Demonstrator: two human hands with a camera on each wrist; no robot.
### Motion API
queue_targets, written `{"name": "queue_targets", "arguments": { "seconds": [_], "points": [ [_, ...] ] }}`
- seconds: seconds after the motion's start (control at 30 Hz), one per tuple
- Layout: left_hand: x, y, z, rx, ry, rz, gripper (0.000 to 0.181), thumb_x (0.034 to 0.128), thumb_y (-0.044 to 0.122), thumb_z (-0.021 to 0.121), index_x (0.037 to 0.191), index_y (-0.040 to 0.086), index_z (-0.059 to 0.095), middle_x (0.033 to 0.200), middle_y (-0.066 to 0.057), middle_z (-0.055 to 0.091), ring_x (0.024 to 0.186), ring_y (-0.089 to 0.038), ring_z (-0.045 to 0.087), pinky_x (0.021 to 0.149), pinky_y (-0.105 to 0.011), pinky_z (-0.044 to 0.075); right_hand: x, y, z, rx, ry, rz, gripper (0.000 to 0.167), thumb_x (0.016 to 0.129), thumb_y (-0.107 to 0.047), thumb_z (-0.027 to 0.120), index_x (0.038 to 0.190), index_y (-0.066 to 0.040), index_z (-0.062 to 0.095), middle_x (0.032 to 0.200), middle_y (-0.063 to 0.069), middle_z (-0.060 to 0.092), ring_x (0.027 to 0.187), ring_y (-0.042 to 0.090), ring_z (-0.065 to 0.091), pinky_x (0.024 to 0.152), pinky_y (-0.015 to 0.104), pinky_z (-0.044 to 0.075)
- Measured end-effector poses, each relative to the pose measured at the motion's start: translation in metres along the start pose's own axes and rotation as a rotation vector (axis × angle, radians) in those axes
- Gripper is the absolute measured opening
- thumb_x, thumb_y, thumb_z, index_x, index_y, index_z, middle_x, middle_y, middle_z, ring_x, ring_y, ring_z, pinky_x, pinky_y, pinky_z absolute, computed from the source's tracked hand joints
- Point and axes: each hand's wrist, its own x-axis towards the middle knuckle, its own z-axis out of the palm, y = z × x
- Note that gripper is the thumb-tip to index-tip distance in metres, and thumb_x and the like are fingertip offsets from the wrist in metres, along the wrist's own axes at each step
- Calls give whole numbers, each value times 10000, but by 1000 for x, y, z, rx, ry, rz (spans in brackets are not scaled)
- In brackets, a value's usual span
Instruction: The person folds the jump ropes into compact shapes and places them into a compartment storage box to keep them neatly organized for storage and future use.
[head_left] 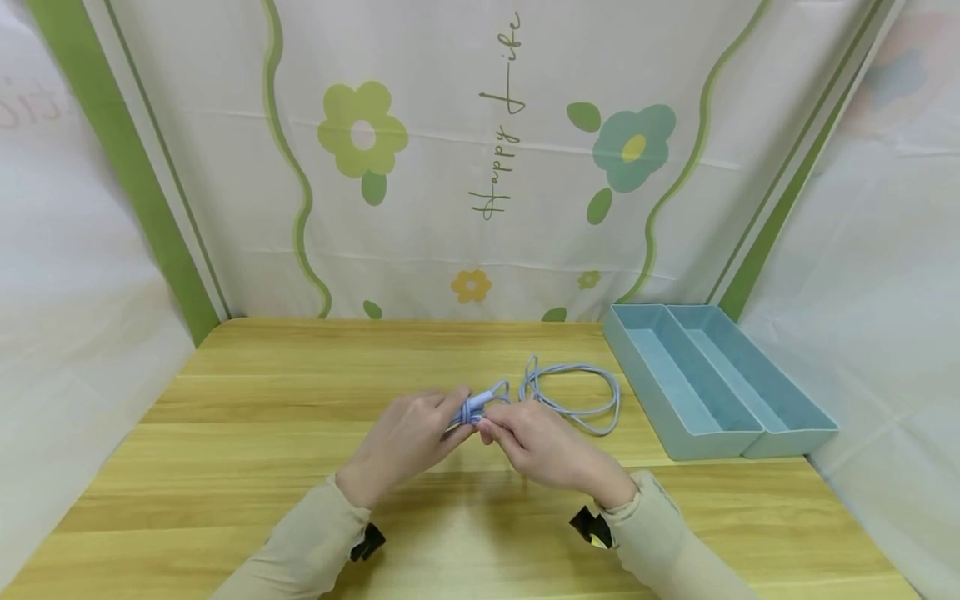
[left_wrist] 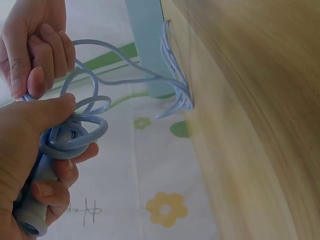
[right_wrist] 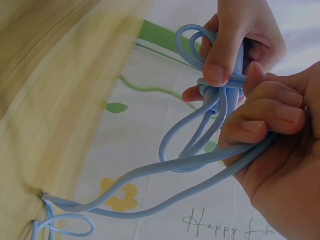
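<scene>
Cord [head_left: 468,408] bunched in L grip [head_left: 407,435], thru R grip [head_left: 551,446].

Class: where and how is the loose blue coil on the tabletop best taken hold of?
Probably at the far arc of the blue coil, pinched from above: its open ring leaves room for a finger inside, and that arc is apart from the right hand and the blue container to its right.
</scene>
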Motion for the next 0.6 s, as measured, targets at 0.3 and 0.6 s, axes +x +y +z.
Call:
{"name": "queue_targets", "arguments": {
  "seconds": [0.3,0.6],
  "points": [
    [0,-2,-3,-11,-38,65,303,860,185,785,956,59,527,644,67,410,526,-49,342,450,-150,282,-3,-2,-1,4,-17,14,233,1051,-150,493,843,-138,598,703,-115,505,537,-6,345,555,203,425],
    [1,-5,-7,-32,-135,111,280,853,165,777,838,106,503,622,85,410,508,-23,326,452,-133,257,-2,-3,-7,-26,6,6,182,959,-169,673,802,-188,584,635,-132,429,520,-3,357,495,177,336]
  ]
}}
